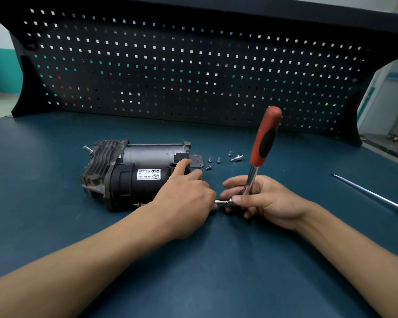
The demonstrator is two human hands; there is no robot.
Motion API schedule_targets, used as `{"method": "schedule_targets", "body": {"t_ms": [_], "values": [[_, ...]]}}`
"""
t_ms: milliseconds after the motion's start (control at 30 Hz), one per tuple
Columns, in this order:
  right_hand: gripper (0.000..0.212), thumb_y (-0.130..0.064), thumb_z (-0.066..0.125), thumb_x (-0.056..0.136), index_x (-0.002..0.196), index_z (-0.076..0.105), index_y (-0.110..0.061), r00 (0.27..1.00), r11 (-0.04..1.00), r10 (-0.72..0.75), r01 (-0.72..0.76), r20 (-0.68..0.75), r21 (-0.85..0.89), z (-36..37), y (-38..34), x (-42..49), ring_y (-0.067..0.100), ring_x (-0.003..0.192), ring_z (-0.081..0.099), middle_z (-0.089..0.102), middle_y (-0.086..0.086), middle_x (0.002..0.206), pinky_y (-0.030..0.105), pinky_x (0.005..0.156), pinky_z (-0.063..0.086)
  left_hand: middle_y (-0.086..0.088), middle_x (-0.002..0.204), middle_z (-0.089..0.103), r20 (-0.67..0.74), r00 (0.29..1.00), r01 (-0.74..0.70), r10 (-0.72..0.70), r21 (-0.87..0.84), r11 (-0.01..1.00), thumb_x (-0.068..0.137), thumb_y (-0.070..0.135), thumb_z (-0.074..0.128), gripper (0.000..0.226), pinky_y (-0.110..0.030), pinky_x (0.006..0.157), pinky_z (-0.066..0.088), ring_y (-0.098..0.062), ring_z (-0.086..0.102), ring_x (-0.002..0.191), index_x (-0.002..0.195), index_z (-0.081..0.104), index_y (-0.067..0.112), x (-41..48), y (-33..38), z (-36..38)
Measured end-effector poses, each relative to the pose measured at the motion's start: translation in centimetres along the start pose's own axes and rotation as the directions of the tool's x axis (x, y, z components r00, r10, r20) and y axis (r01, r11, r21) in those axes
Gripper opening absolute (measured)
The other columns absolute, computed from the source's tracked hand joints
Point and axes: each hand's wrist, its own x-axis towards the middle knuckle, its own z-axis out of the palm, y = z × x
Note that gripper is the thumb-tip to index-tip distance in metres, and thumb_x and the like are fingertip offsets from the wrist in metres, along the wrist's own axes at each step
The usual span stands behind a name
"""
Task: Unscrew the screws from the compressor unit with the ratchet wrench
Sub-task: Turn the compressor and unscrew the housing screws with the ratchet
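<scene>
The compressor unit (129, 173) lies on its side on the blue bench, finned grey head to the left, black motor housing with a white label toward me. My left hand (184, 198) rests over its right end, index finger stretched onto the housing, the other fingers curled at the socket tip. The ratchet wrench (263, 138) stands nearly upright, red and black handle up. My right hand (260, 198) grips its chrome shank and head, whose socket extension (223, 201) points left toward the compressor's right end. Several loose screws (213, 160) lie behind my hands.
A small metal fitting (236, 158) lies next to the screws. A dark flat plate (197, 160) sits at the compressor's far right end. A long screwdriver (372, 196) lies at the right. A black pegboard (193, 70) walls the back of the bench.
</scene>
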Motion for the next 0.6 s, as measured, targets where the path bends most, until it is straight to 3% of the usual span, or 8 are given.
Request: {"method": "schedule_targets", "body": {"t_ms": [267,467,600], "values": [[0.047,-0.022,0.071,0.078,0.122,0.057,-0.009,0.999,0.999,0.043,-0.043,-0.021,0.016,0.14,-0.27,0.11,0.023,0.084,0.073,0.074,0.01,0.114,0.02,0.05,0.051,0.008,0.078,0.062,-0.024,0.999,0.041,-0.041,0.028,0.999,0.098,0.031,0.049,0.024,-0.054,0.11,0.005,-0.023,0.05,0.096,0.086,0.069,0.023,-0.11,0.56,-0.13],[0.027,-0.033,0.052,0.1,0.11,0.061,-0.01,0.984,0.992,0.121,-0.115,-0.131,0.054,0.52,-0.64,0.53,0.023,0.06,0.07,0.077,0.011,0.1,0.02,0.04,0.043,0.01,0.084,0.062,-0.006,0.998,0.056,-0.056,-0.015,0.998,0.101,0.044,0.042,0.033,-0.055,0.113,0.005,-0.021,0.046,0.105,0.088,0.066,0.026,0.27,0.38,-0.48],[0.031,-0.033,0.058,0.091,0.107,0.059,-0.008,0.983,0.986,0.148,-0.137,-0.108,0.1,0.19,-0.87,0.35,0.024,0.058,0.068,0.076,0.011,0.096,0.021,0.039,0.043,0.008,0.089,0.066,-0.005,0.998,0.062,-0.062,-0.011,0.998,0.101,0.046,0.042,0.034,-0.056,0.114,0.004,-0.022,0.046,0.106,0.09,0.067,0.025,0.26,0.37,-0.68]]}}
